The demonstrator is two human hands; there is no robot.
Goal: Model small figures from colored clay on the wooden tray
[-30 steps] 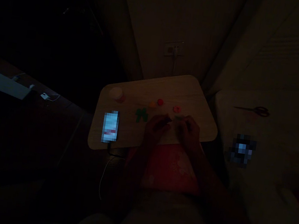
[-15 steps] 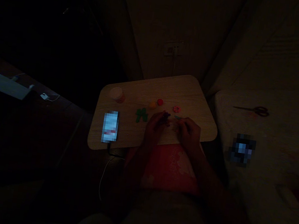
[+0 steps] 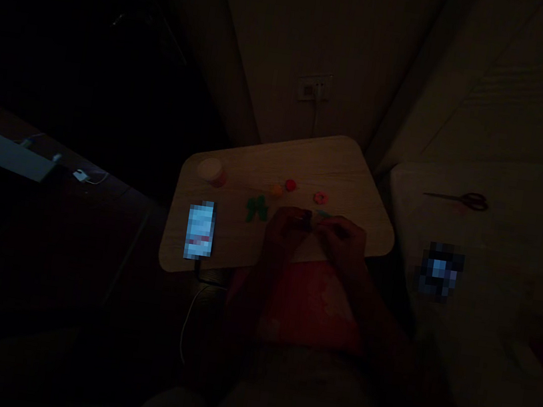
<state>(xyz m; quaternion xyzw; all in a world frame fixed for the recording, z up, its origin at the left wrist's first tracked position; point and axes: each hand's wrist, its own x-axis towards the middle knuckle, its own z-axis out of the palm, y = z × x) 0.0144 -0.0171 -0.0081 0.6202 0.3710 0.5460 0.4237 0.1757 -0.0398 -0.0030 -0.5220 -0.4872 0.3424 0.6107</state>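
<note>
My left hand (image 3: 284,229) is closed around a small dark purple piece (image 3: 307,215), its fingers curled over the table. Close beside it, my right hand (image 3: 348,240) is pinched, its fingertips near the purple piece; what they hold is too dark to make out. A small blue-green piece (image 3: 323,213) shows just beyond the right fingertips; whether it is touched, I cannot tell. Further off lie a pink ring-shaped piece (image 3: 321,198), a red round piece (image 3: 291,185) and a yellow-orange piece (image 3: 276,191). Green pieces (image 3: 257,208) sit left of my left hand.
The small wooden table (image 3: 229,251) also bears a lidded tub (image 3: 212,171) and a lit phone (image 3: 200,230) with a cable. Scissors (image 3: 461,200) and a blurred-out object (image 3: 438,272) lie on the pale surface at right. A wall socket (image 3: 314,89) is behind. The room is very dark.
My two hands have come closer together. The left fingers now reach further right and cover more of the purple piece; the right fingertips have shifted slightly left.
</note>
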